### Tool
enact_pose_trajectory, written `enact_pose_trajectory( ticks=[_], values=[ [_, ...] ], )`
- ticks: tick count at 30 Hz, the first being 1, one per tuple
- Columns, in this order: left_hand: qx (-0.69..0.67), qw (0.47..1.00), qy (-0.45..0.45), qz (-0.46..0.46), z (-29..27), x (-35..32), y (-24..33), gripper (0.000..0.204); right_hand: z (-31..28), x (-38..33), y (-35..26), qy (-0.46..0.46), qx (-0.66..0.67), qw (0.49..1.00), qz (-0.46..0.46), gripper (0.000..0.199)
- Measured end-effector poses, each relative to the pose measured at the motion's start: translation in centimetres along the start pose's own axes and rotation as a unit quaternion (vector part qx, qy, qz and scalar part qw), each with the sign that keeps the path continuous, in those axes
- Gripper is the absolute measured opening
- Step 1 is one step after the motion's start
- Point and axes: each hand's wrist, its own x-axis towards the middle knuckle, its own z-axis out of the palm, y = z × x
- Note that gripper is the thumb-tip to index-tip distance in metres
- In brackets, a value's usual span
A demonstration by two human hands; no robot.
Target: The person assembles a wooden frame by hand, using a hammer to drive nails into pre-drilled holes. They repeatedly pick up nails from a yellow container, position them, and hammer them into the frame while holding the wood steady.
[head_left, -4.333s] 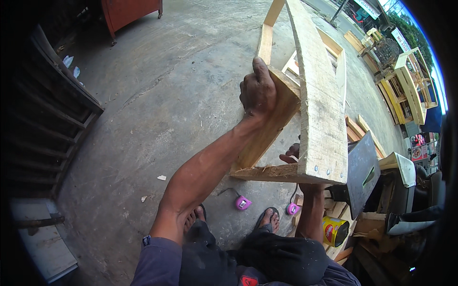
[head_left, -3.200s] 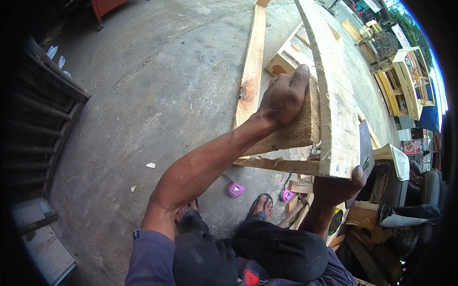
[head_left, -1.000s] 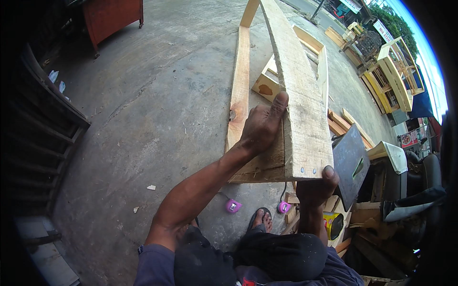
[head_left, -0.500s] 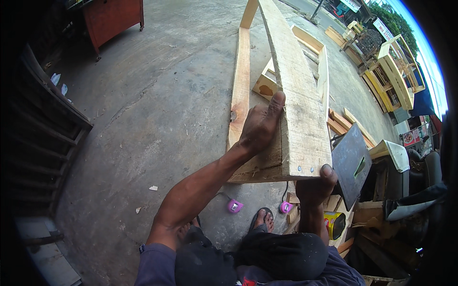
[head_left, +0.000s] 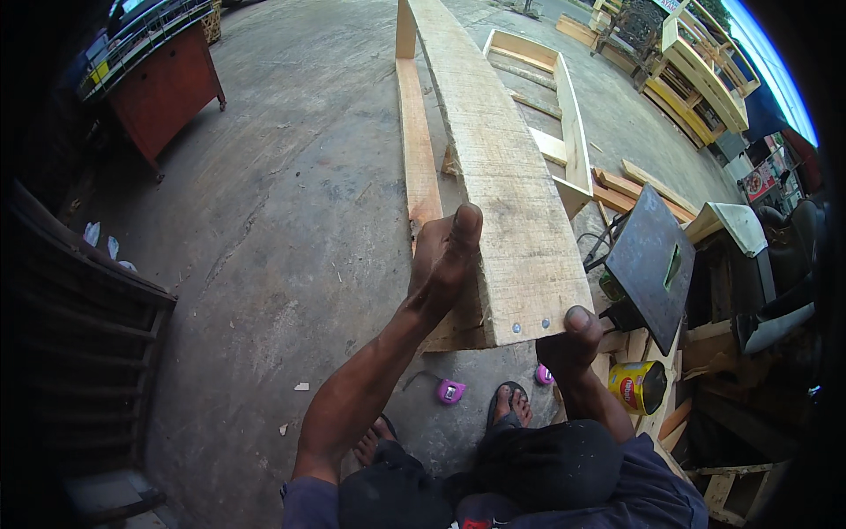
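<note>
My left hand [head_left: 445,260] is closed on the left edge of a long wooden frame [head_left: 515,194], its thumb up along the edge of the pale top board. My right hand [head_left: 575,339] grips the near right corner, thumb on top and fingers hidden underneath. Two nail heads show at the near end of the board. The frame stretches away from me, its near end raised above the ground. Below it on the concrete lie a pink tape measure [head_left: 450,391] and a second pink case [head_left: 545,375], partly hidden by my right hand.
Beyond, to the right, lies another slatted wooden frame [head_left: 577,132]. A dark slotted metal plate [head_left: 652,264] stands close by my right hand, near a yellow can [head_left: 636,388] and loose timber [head_left: 639,194]. A red cabinet [head_left: 167,88] is far left, a dark slatted gate [head_left: 88,335] nearer.
The held frame has swung somewhat left with both hands still on it, uncovering more of the slatted frame behind. My view has also shifted, bringing more of the red cabinet into sight.
</note>
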Motion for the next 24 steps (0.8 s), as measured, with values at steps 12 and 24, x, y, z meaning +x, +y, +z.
enact_pose_trajectory(
  ticks=[12, 24],
  values=[
    [-0.194, 0.956, 0.181, -0.123, 0.7, -0.1, 2.3, 0.066, -5.5, -2.4, -2.5, -0.159, -0.150, 0.976, -0.022, 0.089],
    [-0.046, 0.974, 0.209, -0.070, -2.0, 0.5, 2.4, 0.070, -42.6, -21.0, 3.1, 0.297, -0.617, 0.586, 0.433, 0.035]
  ],
)
